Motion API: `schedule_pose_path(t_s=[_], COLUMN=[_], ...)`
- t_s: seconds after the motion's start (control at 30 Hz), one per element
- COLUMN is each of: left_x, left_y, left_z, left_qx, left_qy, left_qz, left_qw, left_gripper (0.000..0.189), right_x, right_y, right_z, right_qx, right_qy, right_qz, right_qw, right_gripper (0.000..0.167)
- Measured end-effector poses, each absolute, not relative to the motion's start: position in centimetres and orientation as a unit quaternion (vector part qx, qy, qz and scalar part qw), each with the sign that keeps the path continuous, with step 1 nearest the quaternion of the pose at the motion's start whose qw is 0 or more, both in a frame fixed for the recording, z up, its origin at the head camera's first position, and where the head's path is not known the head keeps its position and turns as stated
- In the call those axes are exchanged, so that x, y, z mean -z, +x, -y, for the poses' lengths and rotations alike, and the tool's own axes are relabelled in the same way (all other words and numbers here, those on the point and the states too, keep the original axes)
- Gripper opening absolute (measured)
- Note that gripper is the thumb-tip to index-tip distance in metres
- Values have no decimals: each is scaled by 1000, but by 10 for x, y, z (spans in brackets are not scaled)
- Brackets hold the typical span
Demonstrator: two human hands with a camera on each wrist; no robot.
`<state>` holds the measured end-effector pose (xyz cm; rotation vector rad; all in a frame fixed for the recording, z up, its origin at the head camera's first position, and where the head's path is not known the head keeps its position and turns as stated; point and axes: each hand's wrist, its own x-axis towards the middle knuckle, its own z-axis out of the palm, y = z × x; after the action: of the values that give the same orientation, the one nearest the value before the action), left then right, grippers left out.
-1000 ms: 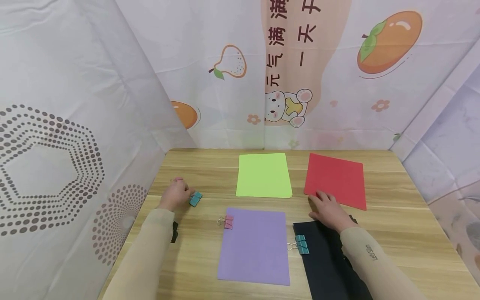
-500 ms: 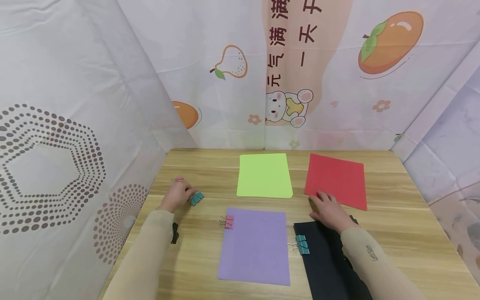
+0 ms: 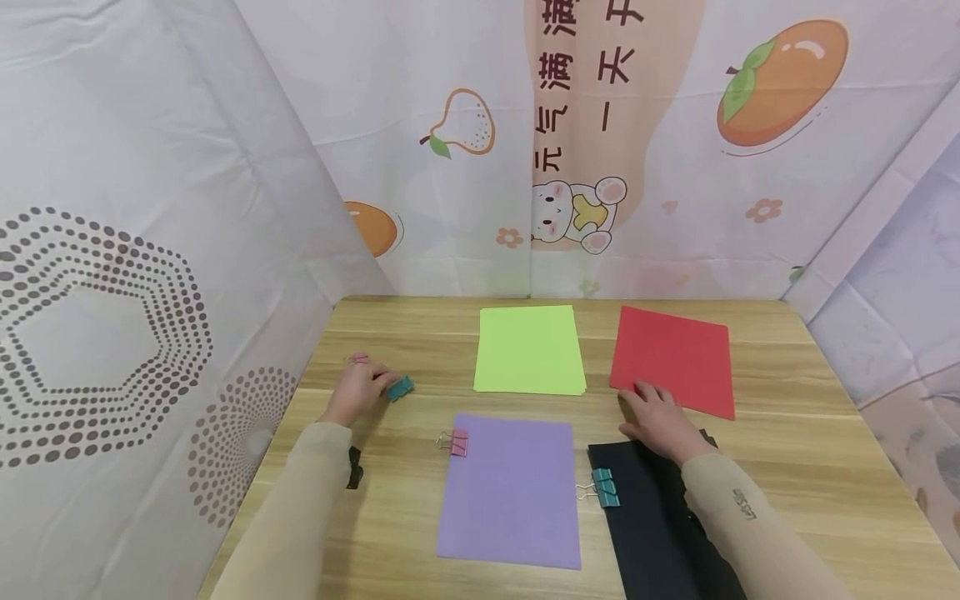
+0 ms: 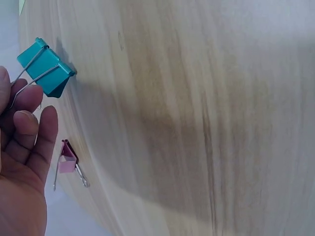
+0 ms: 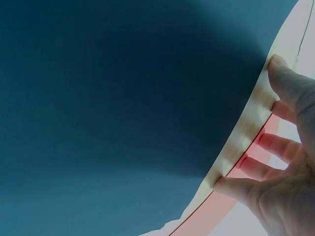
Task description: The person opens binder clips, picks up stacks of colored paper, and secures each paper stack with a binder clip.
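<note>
My left hand pinches a teal binder clip between thumb and fingers, at the table's left side. In the left wrist view the fingertips grip the wire handles of this clip. A pink binder clip lies on the wood just beyond that hand. My right hand rests at the near edge of a red paper sheet, fingers spread and relaxed. Its fingertips touch down along that red edge, beside the black sheets, which the right forearm partly covers.
A purple sheet lies in the middle, with a pink clip at its left edge. Another teal clip is on the black sheets. Yellow-green sheets lie at the back. A black clip sits by the left sleeve.
The left hand has shifted slightly right, and the teal clip in it has moved right and up and tilted flatter. The right hand stays in place.
</note>
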<state>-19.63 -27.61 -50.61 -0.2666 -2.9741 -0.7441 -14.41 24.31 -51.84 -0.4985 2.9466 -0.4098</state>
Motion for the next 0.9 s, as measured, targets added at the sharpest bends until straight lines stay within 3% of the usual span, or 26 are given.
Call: schedule_pose_path(t_s=[0.13, 0.4, 0.9], left_x=[508, 509, 512], left_y=[-196, -186, -174], left_z=[275, 277, 290], left_qx=[244, 345, 388], left_qy=[-104, -31, -2], left_qz=[961, 938, 922], left_qw=[76, 15, -5], left_gripper=[34, 19, 21], right_x=[518, 517, 517], right_y=[-144, -143, -142], right_z=[-243, -245, -245], right_qx=[137, 148, 152], right_qy=[-168, -177, -175], right_qz=[-974, -971, -970], right_qw=[61, 62, 68], right_gripper=[58, 58, 58])
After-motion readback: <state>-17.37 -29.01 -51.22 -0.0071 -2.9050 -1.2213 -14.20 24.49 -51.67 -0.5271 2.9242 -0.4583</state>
